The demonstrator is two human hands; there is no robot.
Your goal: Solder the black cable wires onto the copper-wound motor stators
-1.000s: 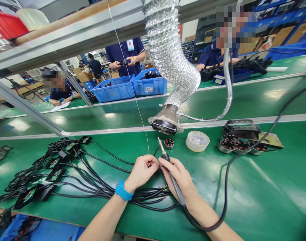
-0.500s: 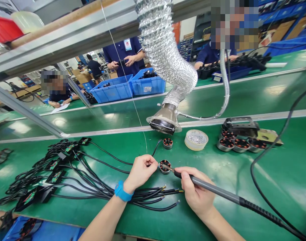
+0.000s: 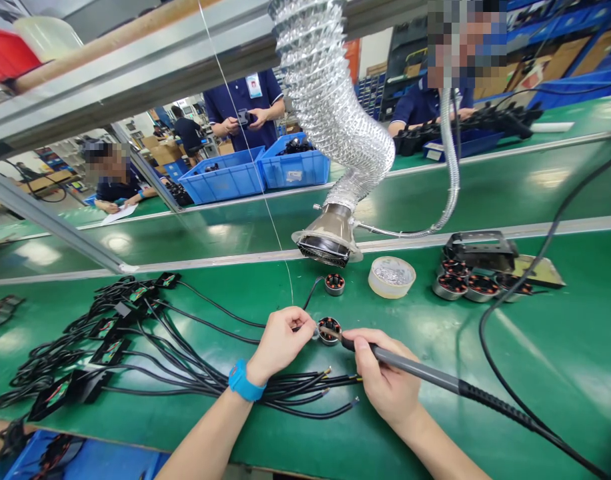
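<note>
There are one soldering iron (image 3: pixel 415 369), two blue plastic crates (image 3: pixel 220 175) and one silver flexible duct (image 3: pixel 335 133). Also I count two small motors (image 3: pixel 329 331) lying apart and four more motors (image 3: pixel 480 288) together.

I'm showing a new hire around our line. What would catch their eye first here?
A silvery flexible aluminium duct drops from above to a fume hood over the green bench. Below it, the right hand brings a soldering iron to a small motor beside the left hand, with black cables fanning leftward.
</note>
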